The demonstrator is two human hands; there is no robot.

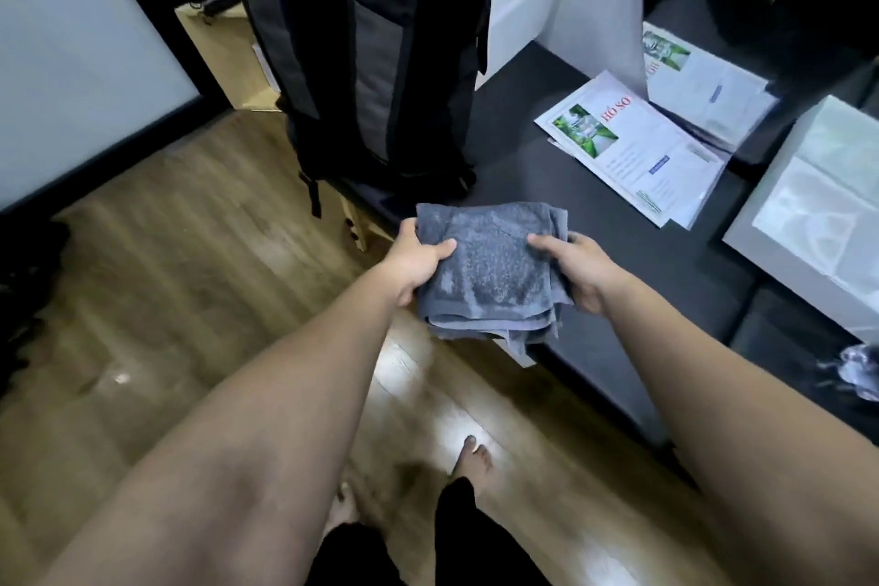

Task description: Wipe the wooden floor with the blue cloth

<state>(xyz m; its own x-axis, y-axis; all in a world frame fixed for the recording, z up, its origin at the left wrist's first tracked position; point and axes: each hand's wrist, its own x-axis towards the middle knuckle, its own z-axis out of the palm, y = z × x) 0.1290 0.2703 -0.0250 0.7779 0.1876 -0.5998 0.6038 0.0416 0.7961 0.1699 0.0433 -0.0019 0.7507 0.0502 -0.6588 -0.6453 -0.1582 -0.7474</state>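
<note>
Blue cloth folded into a thick pad, held up in both hands over the near edge of the dark tabletop, clear of the wooden floor below. Left hand gripping the cloth's left edge, thumb on top, fingers curled beneath. Right hand gripping the right edge likewise, thumb pressed on the upper face, fingers tucked under and mostly hidden. Loose layers hanging from the cloth's lower edge. Bare feet planted on the floor, with a bright glare patch just ahead of them. Black backpack upright at the tabletop's left end; printed papers in clear sleeves spread to the right.
</note>
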